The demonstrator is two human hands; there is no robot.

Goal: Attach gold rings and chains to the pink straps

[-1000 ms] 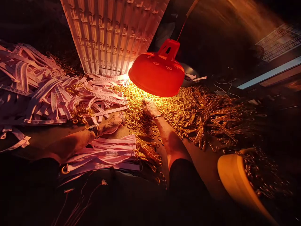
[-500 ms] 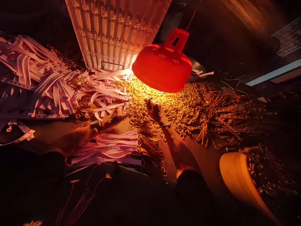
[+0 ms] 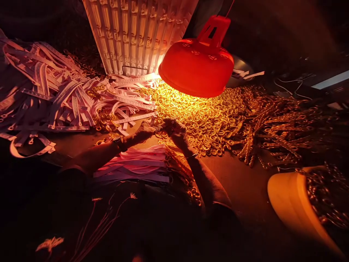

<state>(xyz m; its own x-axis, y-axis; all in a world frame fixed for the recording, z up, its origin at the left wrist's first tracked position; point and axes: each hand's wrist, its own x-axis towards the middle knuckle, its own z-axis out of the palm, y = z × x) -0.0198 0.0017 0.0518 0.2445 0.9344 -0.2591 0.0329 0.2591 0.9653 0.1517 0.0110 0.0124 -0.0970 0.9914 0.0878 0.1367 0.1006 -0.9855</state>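
Brown work surface, lit by a red dome lamp shade [image 3: 196,69] hanging just beyond the fingers. Both forearms reach inward and meet at the hands. Left hand [image 3: 144,131], wristwatch [image 3: 117,142] on its wrist, lies low and points right; right hand [image 3: 175,131], bangle [image 3: 191,155] on its wrist, rises from below, knuckles up, curled toward the left hand. Fingers of both hands are bunched together; whether they grip anything cannot be told. Brass rings [image 3: 199,118] lie heaped loose just beyond and right of the fingers. Pale strips [image 3: 131,165] lie stacked just below them, long axis running left to right. A tangled pile of strips [image 3: 46,105] lies left of the fingers; gold chains [image 3: 272,127] lie well right.
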